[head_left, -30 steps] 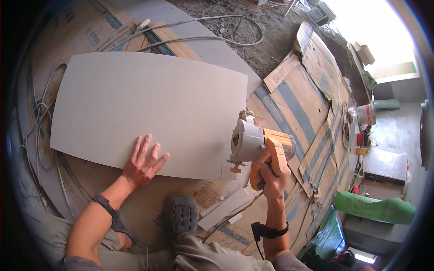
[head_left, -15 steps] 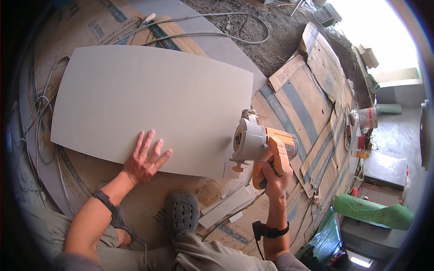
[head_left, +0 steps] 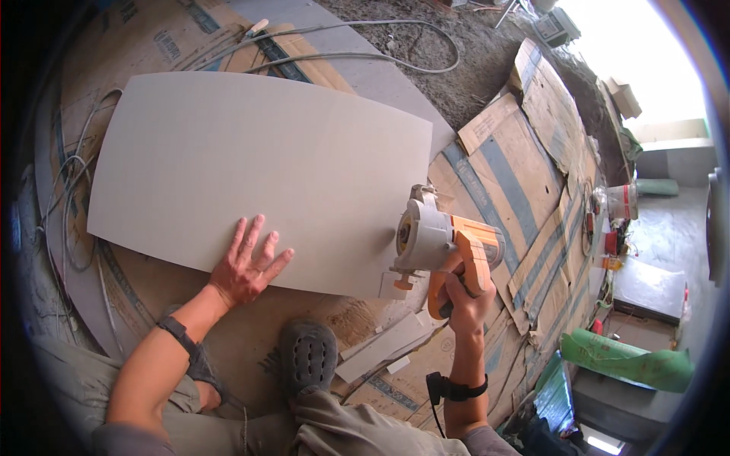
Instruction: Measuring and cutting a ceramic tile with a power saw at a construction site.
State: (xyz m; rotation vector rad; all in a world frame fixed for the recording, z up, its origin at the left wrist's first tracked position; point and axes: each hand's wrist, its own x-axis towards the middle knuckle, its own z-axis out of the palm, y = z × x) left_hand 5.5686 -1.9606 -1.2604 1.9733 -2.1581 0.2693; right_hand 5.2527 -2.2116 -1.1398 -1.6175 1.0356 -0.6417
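Note:
A large pale tile (head_left: pixel 258 159) lies flat on cardboard in front of me. Near its close edge my left hand (head_left: pixel 247 270) rests on the surface, fingers spread. My right hand (head_left: pixel 465 302) is wrapped around the handle of an orange and grey handheld tile cutter (head_left: pixel 445 239). The cutter sits over the tile's right end, its grey guard side toward the tile. A drawn line shows at the tile's near right corner beside the cutter. The blade's contact with the tile is hidden.
Cardboard sheets (head_left: pixel 494 190) cover the floor to the right. Narrow tile offcuts (head_left: pixel 388 346) lie by my shoe (head_left: pixel 308 353). A grey cable (head_left: pixel 411 68) loops at the far side. Rough rubble, a bucket (head_left: pixel 621 201) and a green roll (head_left: pixel 627 359) are farther off.
The whole view shifts slightly. The cutter stays at the tile's right end in my right hand, and my left hand stays spread on the tile.

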